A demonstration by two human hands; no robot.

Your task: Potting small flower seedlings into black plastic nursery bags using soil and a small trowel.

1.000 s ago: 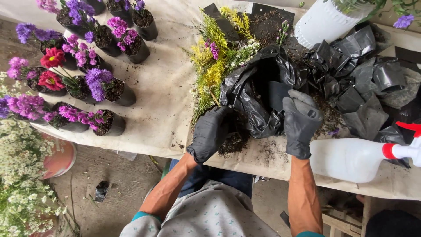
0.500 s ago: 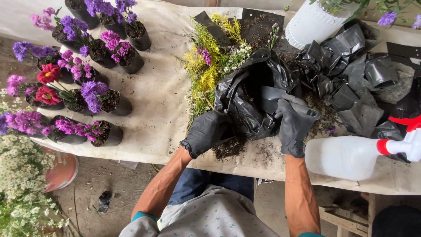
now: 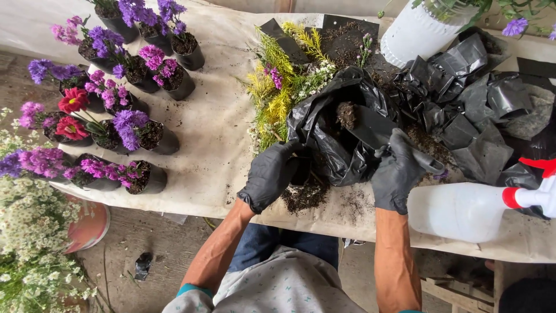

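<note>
Soil sits heaped on the blade of a dark trowel (image 3: 370,130), which the right hand (image 3: 398,174), in a black glove, grips by the handle, fingers wrapped closed round it. The blade reaches into the open mouth of a crumpled black plastic bag (image 3: 333,136) lying on the cloth-covered surface (image 3: 214,127). The left hand (image 3: 272,177), also gloved, has its fingers closed on the bag's near edge and pins it down beside a patch of spilled soil (image 3: 304,197).

Just behind the bag lie cut yellow-green sprigs (image 3: 275,93), and more black bags (image 3: 469,93) are piled to the right. A white spray bottle (image 3: 463,208) lies on its side near the right wrist. Small black pots of purple and red flowers (image 3: 110,104) stand well to the left.

The likeliest slip seems to be a tilt of the blade, which would tip the clump onto the surface. The limp bag could also fold shut if the left fingers loosen. The right forearm is close enough to nudge the bottle toward the edge.
</note>
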